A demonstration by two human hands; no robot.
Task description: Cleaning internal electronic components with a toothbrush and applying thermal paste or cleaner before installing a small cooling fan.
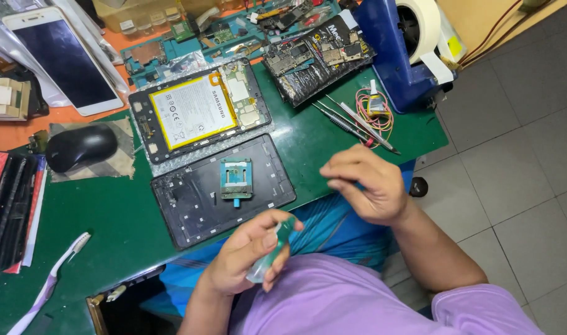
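My left hand [246, 254] is closed around a small clear bottle with a green cap [277, 239], held over my lap just off the green mat [109, 217]. My right hand [364, 183] hovers to its right with the fingers curled in; I cannot tell whether anything is pinched in them. In front of both hands lies a black tablet back cover [190, 198] with a small circuit part [236, 178] resting on it. Beyond that sits an opened tablet frame [140, 127] showing its white and yellow battery [190, 111].
Screwdrivers [351, 124] and coiled wire [373, 111] lie at the mat's right, by a blue tape dispenser [401, 56]. Circuit boards [314, 53] are at the back. A black mouse [80, 147], a white phone [63, 59] and a toothbrush [50, 282] lie left.
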